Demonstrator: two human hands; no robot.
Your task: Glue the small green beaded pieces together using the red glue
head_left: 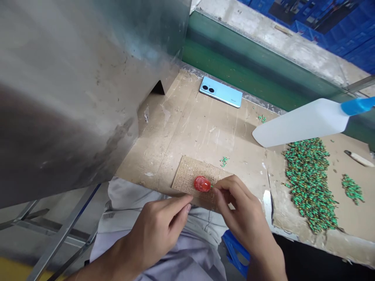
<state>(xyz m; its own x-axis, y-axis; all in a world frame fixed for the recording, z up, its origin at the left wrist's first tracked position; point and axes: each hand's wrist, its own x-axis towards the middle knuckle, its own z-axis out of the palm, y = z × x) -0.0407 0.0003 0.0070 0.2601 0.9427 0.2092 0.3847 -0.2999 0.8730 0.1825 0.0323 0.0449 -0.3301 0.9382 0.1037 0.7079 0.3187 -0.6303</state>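
Leaning over the near edge of the counter (pixel 187 132), both bare hands at work. Glossy red piece (pixel 202 183) lies on a textured tan pad (pixel 185 174) at that edge.

Right hand (pixel 244 208): thumb and forefinger look pinched on a small green stem (pixel 211 186) at the red piece's right end; whether it is fixed there, cannot tell. Left hand (pixel 159 224): fingers released, nothing seen in them, tips just off the pad's near side.

Risks, as judged. Red piece is rounded and no left finger steadies it; an off-centre push by the right could roll or skid it. Pad sits right at the near edge, so a slip that way might end in the lap. Stem is tiny and mostly covered by the fingertips; a loose or crooked pinch could tilt or drop it.

Large heap of green pieces (pixel 310 183) toward the counter's right side, reaching close to the near edge; a careless sleeve or wrist could sweep some off. White bottle (pixel 301 123) stands beside the heap's far end; a knock there might topple it onto the pieces. Phone (pixel 221 92) by the far edge, well apart.
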